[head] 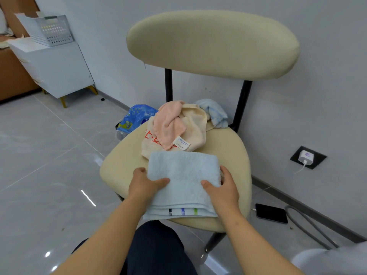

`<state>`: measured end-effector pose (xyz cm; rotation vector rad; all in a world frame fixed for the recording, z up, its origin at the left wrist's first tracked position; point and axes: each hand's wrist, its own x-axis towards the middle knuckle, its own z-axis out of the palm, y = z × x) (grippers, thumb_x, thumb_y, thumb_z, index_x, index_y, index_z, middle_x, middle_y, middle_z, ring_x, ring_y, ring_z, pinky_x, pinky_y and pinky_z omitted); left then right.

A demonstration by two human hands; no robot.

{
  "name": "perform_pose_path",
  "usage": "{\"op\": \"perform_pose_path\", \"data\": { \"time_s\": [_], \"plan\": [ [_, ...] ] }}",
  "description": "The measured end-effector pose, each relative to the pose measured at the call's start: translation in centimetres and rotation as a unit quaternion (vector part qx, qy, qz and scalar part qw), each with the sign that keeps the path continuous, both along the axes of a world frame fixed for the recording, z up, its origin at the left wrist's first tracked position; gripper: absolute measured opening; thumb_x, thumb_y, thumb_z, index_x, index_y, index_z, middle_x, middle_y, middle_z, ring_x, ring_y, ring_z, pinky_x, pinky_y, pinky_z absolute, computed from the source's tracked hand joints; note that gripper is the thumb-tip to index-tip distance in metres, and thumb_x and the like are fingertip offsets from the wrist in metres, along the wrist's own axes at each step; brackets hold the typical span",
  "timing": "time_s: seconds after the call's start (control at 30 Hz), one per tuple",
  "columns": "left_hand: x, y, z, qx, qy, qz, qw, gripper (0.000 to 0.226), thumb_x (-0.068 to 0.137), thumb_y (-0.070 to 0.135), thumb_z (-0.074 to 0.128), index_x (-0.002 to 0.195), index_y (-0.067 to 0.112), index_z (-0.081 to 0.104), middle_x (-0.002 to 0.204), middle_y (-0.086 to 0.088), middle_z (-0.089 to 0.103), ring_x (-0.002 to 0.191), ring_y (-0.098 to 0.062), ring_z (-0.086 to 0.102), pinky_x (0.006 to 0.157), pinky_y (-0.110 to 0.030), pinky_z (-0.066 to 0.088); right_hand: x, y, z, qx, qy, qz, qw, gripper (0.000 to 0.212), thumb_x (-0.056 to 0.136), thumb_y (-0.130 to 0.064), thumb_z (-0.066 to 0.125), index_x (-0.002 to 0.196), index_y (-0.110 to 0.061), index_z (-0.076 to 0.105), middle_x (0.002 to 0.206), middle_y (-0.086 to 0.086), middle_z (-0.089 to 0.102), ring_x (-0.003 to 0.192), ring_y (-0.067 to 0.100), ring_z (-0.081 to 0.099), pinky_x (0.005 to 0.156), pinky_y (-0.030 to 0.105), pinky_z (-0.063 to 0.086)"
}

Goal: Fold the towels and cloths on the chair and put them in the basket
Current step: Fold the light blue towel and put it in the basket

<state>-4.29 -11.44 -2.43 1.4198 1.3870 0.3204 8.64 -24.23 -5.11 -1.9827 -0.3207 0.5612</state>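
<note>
The left hand [143,183] and right hand [225,186] each grip a side of the one folded pale blue terry towel [183,173] at the front of the cream padded chair [122,161]. Thumbs are on top, and the fingers seem tucked beneath. Behind it lie three crumpled cloths: pink cloth [168,124], cream cloth [195,129] and pale blue cloth [216,112]. One white perforated plastic basket [52,31] stands well apart on a white cabinet [59,72].

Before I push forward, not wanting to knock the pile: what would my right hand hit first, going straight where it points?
Your right hand, gripping the blue towel, would cross bare seat, then probably meet the cream towel beyond; depth is unclear.
</note>
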Motion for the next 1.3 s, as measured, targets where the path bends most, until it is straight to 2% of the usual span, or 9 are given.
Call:
{"op": "perform_pose_path", "data": {
  "time_s": [0.13, 0.2, 0.3, 0.4, 0.53, 0.73, 0.87, 0.97, 1.3],
  "plan": [
    [-0.3, 0.7, 0.5, -0.075, -0.027, -0.017, 0.997, 0.033, 0.070, 0.017, 0.082, 0.094, 0.011, 0.061, 0.102, -0.010, 0.066, 0.085, -0.024, 0.062, 0.075, -0.036, 0.051, 0.2, 0.0, 0.3, 0.009, 0.033, 0.008, 0.999, 0.017, 0.073, -0.023, 0.075, 0.086, -0.026, 0.064, 0.089, -0.007, 0.069, 0.090, 0.020, 0.064, 0.088, 0.043, 0.051],
    [-0.4, 0.8, 0.7, -0.099, -0.060, -0.013, 0.993, 0.028, 0.071, 0.015, 0.080, 0.093, 0.011, 0.063, 0.098, -0.009, 0.067, 0.084, -0.024, 0.063, 0.070, -0.032, 0.051, 0.3, 0.0, 0.4, 0.013, 0.039, 0.009, 0.999, 0.015, 0.073, -0.025, 0.076, 0.077, -0.024, 0.062, 0.083, -0.005, 0.069, 0.085, 0.021, 0.065, 0.086, 0.045, 0.051],
    [-1.0, 0.7, 1.3, -0.125, -0.106, -0.021, 0.986, 0.038, 0.071, 0.019, 0.081, 0.105, 0.012, 0.064, 0.097, -0.007, 0.070, 0.089, -0.026, 0.065, 0.075, -0.035, 0.053, 0.1, 0.0, 1.1, 0.041, 0.053, 0.012, 0.998, 0.016, 0.076, -0.027, 0.073, 0.081, -0.023, 0.059, 0.087, -0.004, 0.067, 0.087, 0.021, 0.063, 0.086, 0.044, 0.051],
    [-2.0, 1.1, 1.7, -0.121, -0.128, -0.041, 0.983, 0.053, 0.058, 0.034, 0.083, 0.106, 0.019, 0.065, 0.095, -0.003, 0.073, 0.092, -0.026, 0.067, 0.085, -0.043, 0.053, -0.5, 0.2, 2.4, 0.131, 0.120, 0.021, 0.984, 0.013, 0.084, -0.015, 0.066, 0.087, -0.020, 0.055, 0.090, -0.001, 0.065, 0.084, 0.017, 0.062, 0.074, 0.031, 0.052],
    [-2.6, 2.3, 2.1, -0.076, -0.192, 0.001, 0.979, 0.032, 0.079, 0.029, 0.072, 0.107, 0.019, 0.061, 0.095, 0.000, 0.071, 0.084, -0.018, 0.068, 0.066, -0.029, 0.053, -1.4, 1.4, 3.6, 0.155, 0.141, 0.037, 0.977, 0.008, 0.089, -0.018, 0.061, 0.091, -0.019, 0.052, 0.091, -0.001, 0.063, 0.079, 0.012, 0.061, 0.063, 0.024, 0.047],
    [-1.7, 6.5, 2.4, -0.064, -0.220, 0.054, 0.972, 0.024, 0.082, 0.031, 0.068, 0.103, 0.020, 0.061, 0.099, 0.000, 0.070, 0.090, -0.018, 0.066, 0.074, -0.032, 0.052, -0.7, 6.1, 5.1, 0.149, 0.152, 0.029, 0.977, 0.010, 0.088, -0.019, 0.062, 0.092, -0.019, 0.053, 0.091, -0.002, 0.065, 0.078, 0.011, 0.062, 0.064, 0.024, 0.050],
    [-1.5, 10.7, 3.9, -0.086, -0.214, 0.084, 0.969, 0.015, 0.084, 0.028, 0.066, 0.096, 0.022, 0.063, 0.095, -0.002, 0.072, 0.088, -0.020, 0.067, 0.074, -0.034, 0.052, -0.2, 11.3, 7.1, 0.139, 0.164, 0.016, 0.976, 0.012, 0.087, -0.016, 0.064, 0.090, -0.018, 0.052, 0.089, 0.000, 0.063, 0.076, 0.011, 0.060, 0.067, 0.026, 0.050],
    [-2.3, 13.3, 6.5, -0.100, -0.188, 0.109, 0.971, 0.022, 0.083, 0.030, 0.067, 0.102, 0.019, 0.062, 0.098, -0.004, 0.071, 0.090, -0.022, 0.067, 0.073, -0.034, 0.052, -0.7, 14.5, 9.4, 0.123, 0.194, 0.015, 0.973, 0.013, 0.086, -0.015, 0.065, 0.091, -0.018, 0.053, 0.089, 0.001, 0.064, 0.076, 0.013, 0.060, 0.070, 0.028, 0.049],
    [-3.5, 18.0, 22.0, -0.142, -0.119, 0.123, 0.975, 0.022, 0.086, 0.031, 0.064, 0.104, 0.018, 0.063, 0.098, -0.004, 0.071, 0.090, -0.023, 0.066, 0.074, -0.034, 0.052, -0.6, 19.4, 23.9, 0.091, 0.275, 0.030, 0.957, 0.016, 0.086, -0.010, 0.064, 0.099, -0.013, 0.055, 0.096, 0.005, 0.066, 0.083, 0.019, 0.062, 0.076, 0.034, 0.051]
  ]
}}
